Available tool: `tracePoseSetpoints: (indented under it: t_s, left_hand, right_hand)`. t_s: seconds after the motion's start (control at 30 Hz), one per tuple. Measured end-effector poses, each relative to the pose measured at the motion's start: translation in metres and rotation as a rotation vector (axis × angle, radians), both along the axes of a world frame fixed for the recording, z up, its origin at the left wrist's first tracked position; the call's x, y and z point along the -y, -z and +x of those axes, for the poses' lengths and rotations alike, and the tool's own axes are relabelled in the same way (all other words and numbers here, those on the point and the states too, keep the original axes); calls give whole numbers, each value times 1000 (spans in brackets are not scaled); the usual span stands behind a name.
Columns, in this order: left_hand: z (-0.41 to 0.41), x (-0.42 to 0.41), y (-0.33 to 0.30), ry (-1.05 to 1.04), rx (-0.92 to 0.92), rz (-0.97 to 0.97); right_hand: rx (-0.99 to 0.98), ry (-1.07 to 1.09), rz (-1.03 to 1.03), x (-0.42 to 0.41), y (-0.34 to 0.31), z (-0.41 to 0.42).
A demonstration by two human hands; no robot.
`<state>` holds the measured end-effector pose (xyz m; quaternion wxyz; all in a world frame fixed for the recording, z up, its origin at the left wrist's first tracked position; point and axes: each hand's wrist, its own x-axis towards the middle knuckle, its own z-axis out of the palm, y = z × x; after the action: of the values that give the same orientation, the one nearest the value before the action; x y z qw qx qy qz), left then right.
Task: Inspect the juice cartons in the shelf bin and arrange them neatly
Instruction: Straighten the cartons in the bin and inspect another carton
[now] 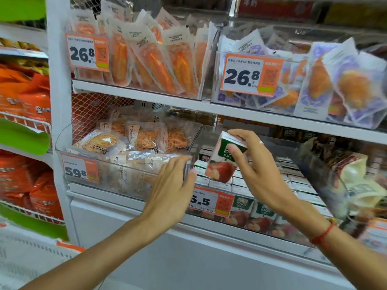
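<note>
holding juice carton (222,158), right hand (251,162)

Above you, clear bins hold orange snack packets (146,59) and purple-printed packets (345,80), each behind a 26.8 price tag (250,75). To your left, shredded snack bags (117,141) fill a bin tagged 59.8 (80,168); orange bags (25,97) crowd the neighbouring rack.

Bright, even store light; soft shadows; motion blur at right edge; wide-angle bending of shelves (230,110).

Shop, price tags (243,75), stocked shelves (209,108)
</note>
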<state>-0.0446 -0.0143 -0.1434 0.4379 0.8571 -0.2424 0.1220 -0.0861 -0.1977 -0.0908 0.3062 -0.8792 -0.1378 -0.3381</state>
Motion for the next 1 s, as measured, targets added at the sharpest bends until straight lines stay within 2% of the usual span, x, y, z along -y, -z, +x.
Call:
tracePoseSetpoints:
  t_s: [0.07,0.13,0.3,0.43,0.57,0.73,0.83,1.0]
  left_hand:
    - [-25,7,-11,103,-207,-157]
    - [-47,9,-17,189,-324,-213]
    - [-65,-2,-22,346,-434,-140]
    - [-71,-10,-8,354,-567,-216]
    - [-73,-12,6,280,-686,-304]
    - [-73,-11,15,185,-702,-378]
    - [-70,-13,16,175,-734,-357]
    - [-65,-20,21,208,-759,-304]
  right_hand:
    - [-44,-50,154,-13,5,-29]
    - [-160,-126,339,-23,13,-53]
    - [-440,-91,675,-26,30,-76]
    - [-570,-104,831,-29,44,-84]
    - [-669,-51,796,-30,59,-82]
    - [-775,-54,617,-23,59,-79]
    - [-824,-24,572,-21,57,-78]
    - [-793,-40,537,-27,63,-76]
